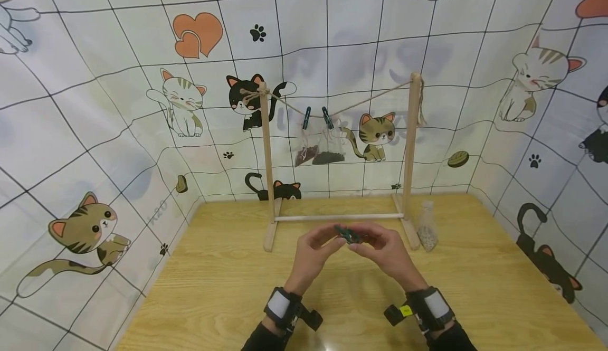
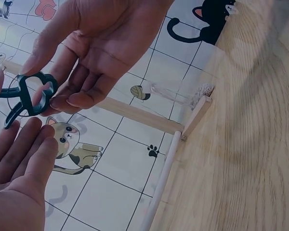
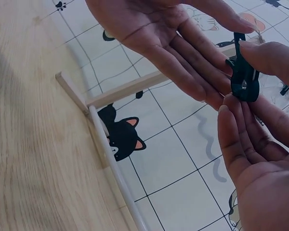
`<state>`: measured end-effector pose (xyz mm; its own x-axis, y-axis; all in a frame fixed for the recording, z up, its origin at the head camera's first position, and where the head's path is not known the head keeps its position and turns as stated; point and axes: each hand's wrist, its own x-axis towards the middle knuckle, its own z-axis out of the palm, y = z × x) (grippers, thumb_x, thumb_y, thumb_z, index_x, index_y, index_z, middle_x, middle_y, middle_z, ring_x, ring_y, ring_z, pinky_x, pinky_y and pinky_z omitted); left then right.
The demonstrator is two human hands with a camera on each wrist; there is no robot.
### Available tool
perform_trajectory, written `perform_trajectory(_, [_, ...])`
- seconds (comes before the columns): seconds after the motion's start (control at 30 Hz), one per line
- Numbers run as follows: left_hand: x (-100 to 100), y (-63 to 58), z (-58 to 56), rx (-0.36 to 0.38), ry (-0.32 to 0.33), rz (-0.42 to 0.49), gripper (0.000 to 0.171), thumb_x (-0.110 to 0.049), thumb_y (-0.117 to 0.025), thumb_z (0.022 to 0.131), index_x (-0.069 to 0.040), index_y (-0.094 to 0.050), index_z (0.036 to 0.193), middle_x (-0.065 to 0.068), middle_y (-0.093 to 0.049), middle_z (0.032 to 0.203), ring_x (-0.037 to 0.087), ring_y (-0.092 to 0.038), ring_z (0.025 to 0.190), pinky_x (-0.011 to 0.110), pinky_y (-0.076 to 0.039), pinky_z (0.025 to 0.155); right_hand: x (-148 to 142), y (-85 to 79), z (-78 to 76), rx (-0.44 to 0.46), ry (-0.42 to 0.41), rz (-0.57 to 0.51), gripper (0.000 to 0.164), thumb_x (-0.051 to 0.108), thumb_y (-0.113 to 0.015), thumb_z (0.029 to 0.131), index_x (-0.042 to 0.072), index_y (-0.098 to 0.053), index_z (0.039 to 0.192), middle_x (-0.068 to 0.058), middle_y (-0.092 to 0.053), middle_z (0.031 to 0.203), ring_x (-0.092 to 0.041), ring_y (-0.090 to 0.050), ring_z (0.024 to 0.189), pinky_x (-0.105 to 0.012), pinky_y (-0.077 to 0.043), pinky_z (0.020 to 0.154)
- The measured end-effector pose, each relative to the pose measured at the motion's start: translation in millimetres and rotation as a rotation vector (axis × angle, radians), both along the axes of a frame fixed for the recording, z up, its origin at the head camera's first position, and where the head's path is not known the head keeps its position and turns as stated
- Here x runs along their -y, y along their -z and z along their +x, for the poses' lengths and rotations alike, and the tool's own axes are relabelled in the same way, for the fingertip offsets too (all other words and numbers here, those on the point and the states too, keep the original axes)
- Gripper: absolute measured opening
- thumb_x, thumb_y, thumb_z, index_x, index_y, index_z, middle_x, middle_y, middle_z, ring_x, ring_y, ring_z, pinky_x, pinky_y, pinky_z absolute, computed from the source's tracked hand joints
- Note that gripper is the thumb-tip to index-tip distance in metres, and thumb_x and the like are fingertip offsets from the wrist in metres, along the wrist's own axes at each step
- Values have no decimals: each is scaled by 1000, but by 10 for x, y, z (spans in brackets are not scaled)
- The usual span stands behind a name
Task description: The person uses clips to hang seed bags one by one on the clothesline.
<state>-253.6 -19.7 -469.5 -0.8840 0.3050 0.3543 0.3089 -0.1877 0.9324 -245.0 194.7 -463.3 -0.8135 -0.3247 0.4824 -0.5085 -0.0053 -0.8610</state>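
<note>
Both hands meet in front of the wooden frame, with a dark green clothespin (image 1: pixel 347 234) between them. My left hand (image 1: pixel 311 256) holds one end of it between thumb and fingers. On the other side, my right hand (image 1: pixel 389 253) pinches the clothespin, its thumb (image 3: pixel 274 57) lying along it. The left wrist view shows the clothespin's two legs pointing towards the left hand's fingers (image 2: pixel 19 149) and its looped part against the right hand. Nothing else is seen in either hand.
Behind the hands stands a wooden frame (image 1: pixel 411 145) with a sagging string (image 1: pixel 375 97). Two green clothespins (image 1: pixel 326 117) hold small clear bags (image 1: pixel 328 150) with dark contents on it. A clear bag of pale granules (image 1: pixel 427 229) stands at the frame's right foot on the wooden table (image 1: pixel 214 287).
</note>
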Motion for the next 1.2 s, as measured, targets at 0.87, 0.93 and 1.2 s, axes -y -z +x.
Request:
perform_trajectory(0.87, [68,-47,-37,-100,-134,-42,25,-14,-77,92,-5,-76,115,15,-76,117,18,-73,113,33,-61,95,81,-16,-2,-52,20,117,45,5,-73,94,8,-62,137,-14,-67,132,-23,-68,113,-33,-59,96])
perform_trajectory(0.93, [76,-51,-46,-106,-147,-58,24,-15,-78,92,-6,-76,114,14,-77,116,18,-73,112,32,-61,94,73,-18,-2,-60,26,132,48,5,-74,93,9,-61,139,-13,-67,132,-23,-67,114,-34,-58,96])
perform_trajectory(1.2, [125,-69,-89,-112,-169,-91,27,-20,-79,91,-4,-77,113,12,-78,115,17,-75,107,31,-60,93,-1,-13,18,-76,122,220,67,13,-79,91,17,-49,151,-10,-60,142,-31,-59,126,-36,-55,103])
